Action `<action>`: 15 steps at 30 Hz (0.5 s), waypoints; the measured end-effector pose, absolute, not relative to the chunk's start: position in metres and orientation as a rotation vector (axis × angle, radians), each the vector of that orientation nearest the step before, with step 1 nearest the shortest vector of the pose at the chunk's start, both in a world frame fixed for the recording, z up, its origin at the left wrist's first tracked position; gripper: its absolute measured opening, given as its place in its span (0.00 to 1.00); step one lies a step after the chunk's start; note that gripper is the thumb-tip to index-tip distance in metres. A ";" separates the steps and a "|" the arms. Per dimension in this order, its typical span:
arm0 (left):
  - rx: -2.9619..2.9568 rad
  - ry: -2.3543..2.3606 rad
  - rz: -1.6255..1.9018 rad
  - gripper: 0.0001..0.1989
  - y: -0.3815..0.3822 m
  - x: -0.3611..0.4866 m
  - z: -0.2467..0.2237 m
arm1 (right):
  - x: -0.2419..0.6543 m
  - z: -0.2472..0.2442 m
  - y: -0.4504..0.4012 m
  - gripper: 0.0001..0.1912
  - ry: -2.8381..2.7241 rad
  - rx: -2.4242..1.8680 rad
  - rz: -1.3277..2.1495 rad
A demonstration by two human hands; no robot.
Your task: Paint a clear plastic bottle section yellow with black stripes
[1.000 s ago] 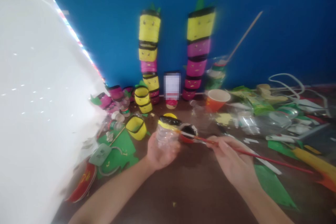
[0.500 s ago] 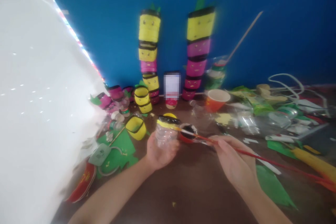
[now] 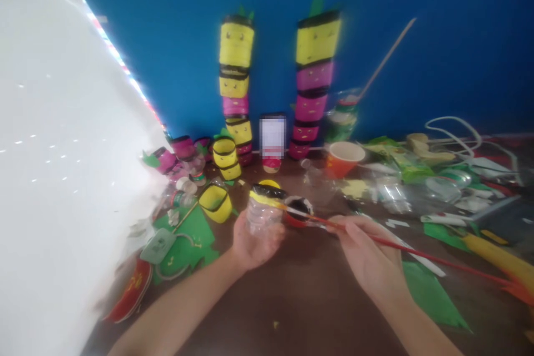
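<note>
My left hand (image 3: 256,242) is closed around a clear plastic bottle piece (image 3: 262,218) with a black rim and a yellow painted band below it. Between the fingers of my right hand (image 3: 367,250) is a long red-handled paintbrush (image 3: 400,243); its yellow-coated tip rests at the band. Just behind the bottle piece stands a small red cup (image 3: 297,221) with dark paint inside. A yellow painted cup with a black rim (image 3: 216,204) lies tilted to the left of my left hand.
Stacks of yellow cups (image 3: 236,47) and magenta cups (image 3: 311,107) stand against the blue wall. An orange paper cup (image 3: 339,164) is behind my right hand. Green sheets (image 3: 200,228) and a red bowl (image 3: 130,292) lie left; clear bottles (image 3: 394,197) and scraps clutter the right.
Almost nothing differs. The whole view has shifted very slightly, and both hands keep their hold, with the brush tip still at the yellow band.
</note>
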State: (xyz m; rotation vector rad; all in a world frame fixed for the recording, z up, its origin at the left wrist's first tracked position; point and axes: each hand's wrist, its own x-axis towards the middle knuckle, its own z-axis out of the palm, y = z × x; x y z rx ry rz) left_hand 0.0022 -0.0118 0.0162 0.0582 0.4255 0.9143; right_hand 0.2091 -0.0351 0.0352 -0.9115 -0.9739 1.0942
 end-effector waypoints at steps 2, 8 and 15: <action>0.055 0.417 0.939 0.20 -0.012 0.003 0.017 | 0.209 0.032 -0.036 0.09 -1.010 -0.942 1.089; 0.069 0.415 0.928 0.20 -0.012 0.003 0.017 | 0.211 0.028 -0.035 0.09 -0.988 -0.994 1.048; 0.043 0.419 0.944 0.19 -0.012 0.003 0.019 | 0.208 0.032 -0.035 0.09 -0.972 -0.926 1.094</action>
